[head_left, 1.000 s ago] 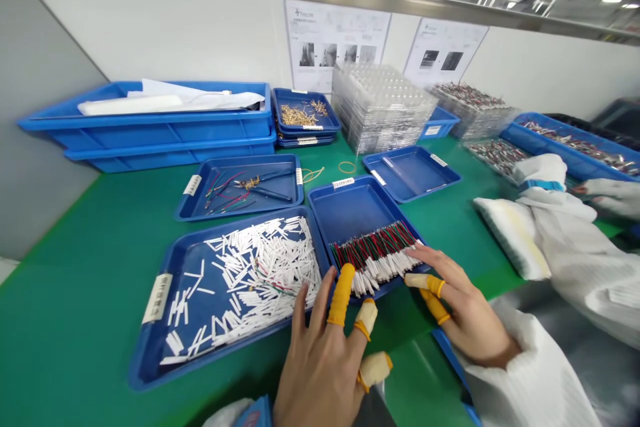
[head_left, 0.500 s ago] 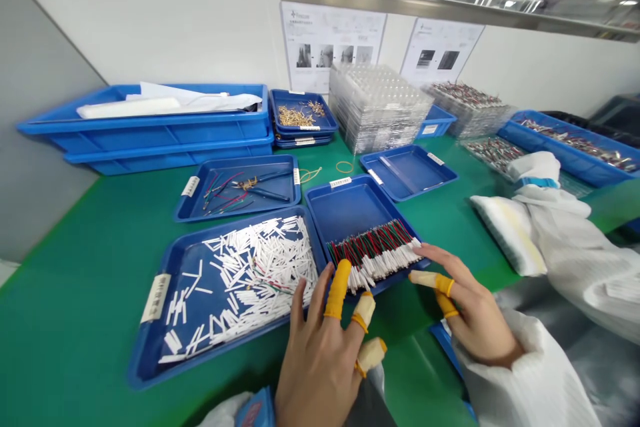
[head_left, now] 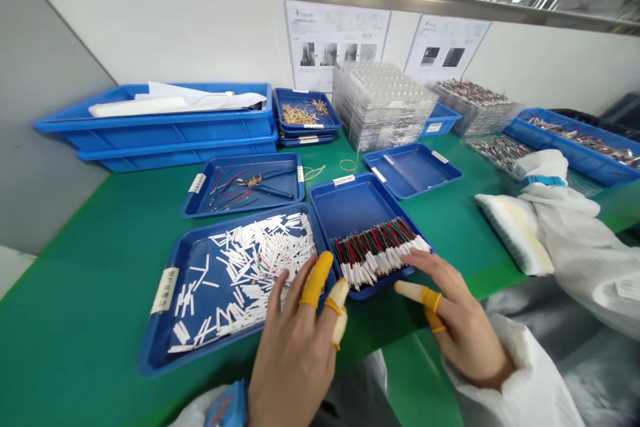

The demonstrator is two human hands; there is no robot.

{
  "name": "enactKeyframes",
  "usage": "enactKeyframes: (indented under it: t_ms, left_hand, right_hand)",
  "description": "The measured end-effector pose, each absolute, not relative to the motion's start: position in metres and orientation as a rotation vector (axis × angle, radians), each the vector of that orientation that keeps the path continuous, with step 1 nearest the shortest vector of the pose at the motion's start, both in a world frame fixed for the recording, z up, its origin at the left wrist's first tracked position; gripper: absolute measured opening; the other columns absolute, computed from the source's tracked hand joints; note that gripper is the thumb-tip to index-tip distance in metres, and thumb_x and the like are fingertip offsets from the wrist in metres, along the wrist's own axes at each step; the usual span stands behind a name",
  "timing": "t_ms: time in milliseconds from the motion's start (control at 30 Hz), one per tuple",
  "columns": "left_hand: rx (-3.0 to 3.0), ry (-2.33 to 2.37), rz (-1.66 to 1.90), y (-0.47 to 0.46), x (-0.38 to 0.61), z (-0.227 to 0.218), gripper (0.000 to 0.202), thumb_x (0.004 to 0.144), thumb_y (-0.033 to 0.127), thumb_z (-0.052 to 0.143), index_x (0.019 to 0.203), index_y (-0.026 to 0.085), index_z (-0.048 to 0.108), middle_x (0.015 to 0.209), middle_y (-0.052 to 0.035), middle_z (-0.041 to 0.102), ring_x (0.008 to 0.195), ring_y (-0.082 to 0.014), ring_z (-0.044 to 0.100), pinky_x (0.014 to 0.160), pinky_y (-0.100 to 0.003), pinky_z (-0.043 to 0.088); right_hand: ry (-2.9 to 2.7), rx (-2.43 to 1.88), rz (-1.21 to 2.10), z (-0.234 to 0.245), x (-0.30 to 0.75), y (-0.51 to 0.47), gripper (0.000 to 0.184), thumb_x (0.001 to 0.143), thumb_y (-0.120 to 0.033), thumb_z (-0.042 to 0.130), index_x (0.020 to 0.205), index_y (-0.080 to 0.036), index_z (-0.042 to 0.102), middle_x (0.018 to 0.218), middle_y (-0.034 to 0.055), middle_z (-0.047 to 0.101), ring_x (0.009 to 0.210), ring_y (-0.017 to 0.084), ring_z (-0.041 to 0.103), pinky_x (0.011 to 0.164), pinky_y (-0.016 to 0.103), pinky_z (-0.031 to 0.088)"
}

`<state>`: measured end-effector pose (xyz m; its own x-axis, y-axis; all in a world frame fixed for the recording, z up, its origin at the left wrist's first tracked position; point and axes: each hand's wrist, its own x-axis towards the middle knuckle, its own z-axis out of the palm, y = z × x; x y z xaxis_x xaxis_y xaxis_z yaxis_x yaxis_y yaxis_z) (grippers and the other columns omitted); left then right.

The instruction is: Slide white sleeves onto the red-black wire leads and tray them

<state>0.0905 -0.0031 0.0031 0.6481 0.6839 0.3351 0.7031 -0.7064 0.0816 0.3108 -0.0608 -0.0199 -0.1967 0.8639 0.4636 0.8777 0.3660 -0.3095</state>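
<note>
Two hands, dozens of wires, and all eyes on the blue tray! The red-and-green wires (head_left: 375,247) lie fanned in a tidy row, white-sleeved ends pointing toward the person, inside the blue tray (head_left: 350,197) on the green table (head_left: 75,347). Right hand (head_left: 463,323) hovers open at those white ends, fingertips just beside them, perhaps touching; too close to call. Left hand (head_left: 293,340) spreads over the corner of the next tray (head_left: 200,347), its orange finger cot (head_left: 316,279) right by the loose white tubes (head_left: 250,267). Hands well apart, neither clamped on anything. Smart handling here: a light touch, covered fingertips, and the row kept square so no wire strays. Off to the right, a co-worker's white sleeve (head_left: 575,253) lies beside a padded cushion (head_left: 515,233); pliers (head_left: 270,180) sit in a tray beyond.
</note>
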Motion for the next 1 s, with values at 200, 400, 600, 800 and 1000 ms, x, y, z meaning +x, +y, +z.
enactKeyframes:
  t_ms: [200, 400, 600, 800, 1000]
  left_hand:
    - [-2.806, -1.214, -0.279, 0.014, 0.09, 0.013, 0.03, 0.077, 0.008, 0.036, 0.084, 0.016, 0.064, 0.112, -0.0137, 0.059, 0.123, -0.0265, 0.032, 0.1, -0.053, 0.025]
    - [-2.734, -1.228, -0.349, 0.013, 0.065, 0.016, 0.029, 0.072, 0.009, 0.039, 0.086, 0.016, 0.062, 0.098, -0.0146, 0.062, 0.12, -0.0298, 0.035, 0.096, -0.055, 0.031]
    - [-2.66, -1.27, -0.408, 0.015, 0.002, 0.003, 0.025, 0.071, 0.011, 0.041, 0.087, 0.021, 0.057, 0.111, -0.0113, 0.053, 0.114, -0.0308, 0.04, 0.093, -0.056, 0.032]
    - [-2.63, -1.255, -0.46, 0.013, -0.029, -0.011, 0.023, 0.072, 0.017, 0.042, 0.09, 0.021, 0.055, 0.1, -0.0114, 0.055, 0.105, -0.0332, 0.045, 0.086, -0.056, 0.038]
    - [-2.601, -1.275, -0.47, 0.014, -0.059, -0.015, 0.019, 0.072, 0.015, 0.042, 0.086, 0.02, 0.054, 0.105, -0.0127, 0.051, 0.108, -0.033, 0.042, 0.089, -0.056, 0.035]
  right_hand:
    - [-2.111, -1.463, -0.031, -0.029, 0.286, -0.054, 0.041, 0.07, 0.002, 0.038, 0.099, -0.017, 0.061, 0.124, 0.013, 0.047, 0.12, 0.027, 0.035, 0.093, 0.054, 0.032]
    - [-2.091, -1.501, -0.023, -0.031, 0.287, -0.055, 0.044, 0.072, 0.0, 0.037, 0.106, -0.02, 0.057, 0.124, 0.0118, 0.047, 0.121, 0.027, 0.035, 0.093, 0.054, 0.032]
    - [-2.182, -1.469, -0.051, -0.027, 0.282, -0.056, 0.05, 0.068, 0.003, 0.038, 0.108, -0.022, 0.054, 0.129, 0.0117, 0.038, 0.124, 0.03, 0.027, 0.092, 0.058, 0.029]
    - [-2.187, -1.543, -0.05, -0.028, 0.269, -0.051, 0.053, 0.066, 0.006, 0.037, 0.109, -0.021, 0.053, 0.13, 0.0123, 0.035, 0.125, 0.03, 0.024, 0.093, 0.059, 0.026]
    - [-2.169, -1.535, -0.071, -0.024, 0.266, -0.057, 0.055, 0.068, 0.004, 0.038, 0.116, -0.021, 0.049, 0.13, 0.0119, 0.035, 0.124, 0.031, 0.025, 0.093, 0.058, 0.025]
